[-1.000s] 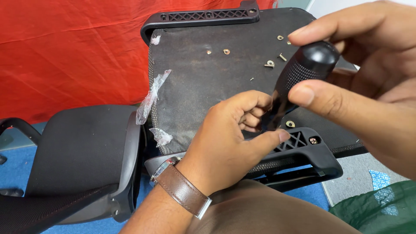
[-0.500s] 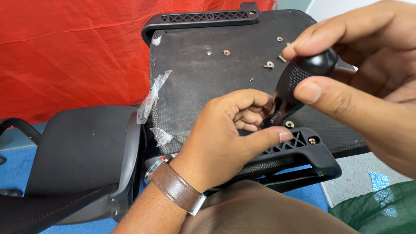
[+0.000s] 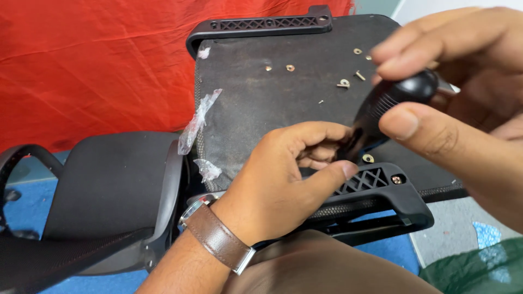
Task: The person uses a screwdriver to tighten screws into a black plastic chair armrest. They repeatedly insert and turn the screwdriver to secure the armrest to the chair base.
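Your right hand (image 3: 463, 92) is wrapped around the black screwdriver (image 3: 389, 106). Your left hand (image 3: 283, 174) pinches its tip at the near armrest bracket (image 3: 381, 188) on the chair seat (image 3: 272, 103). This looks like screw-tightening. Next, keep the tip straight in the screw.

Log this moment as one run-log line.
right hand: grips black screwdriver | left hand: steadies its tip at black armrest bracket | loose screws and washers on upturned seat base

Red cloth (image 3: 92, 71) hangs behind, above a blue floor (image 3: 24, 204)
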